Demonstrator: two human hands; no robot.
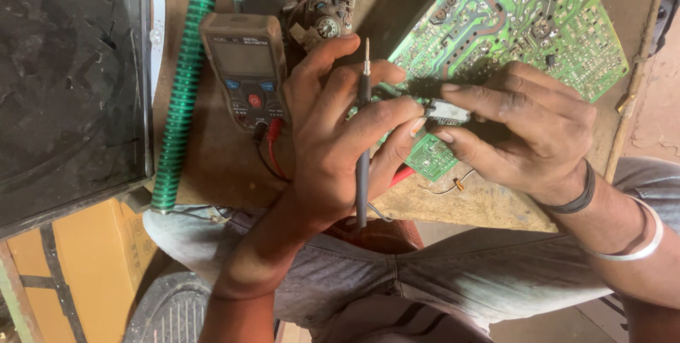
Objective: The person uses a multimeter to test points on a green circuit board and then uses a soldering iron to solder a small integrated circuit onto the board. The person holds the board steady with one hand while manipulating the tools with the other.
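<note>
Left hand (340,138): at picture centre, fingers curled, gripping a slim dark test probe (363,152) that stands nearly upright, metal tip toward 12 o'clock; the forefinger and thumb also reach to a small pale component (446,111). Right hand (528,127): at 3 o'clock of the left, thumb and forefinger pinched on that same component from the other side; black band and silver bangle on the wrist. Green circuit board (517,21): solder side up, lying tilted on the brown wooden surface (212,159), reaching toward 1 o'clock, its lower corner beneath both hands. Digital multimeter (243,67): at 10 o'clock of the left hand, flat on the surface, red and black leads plugged in. Green ribbed hose (183,88): just beside the meter at 9 o'clock. Loose small resistor (457,186): at 5 o'clock, near the surface edge.
</note>
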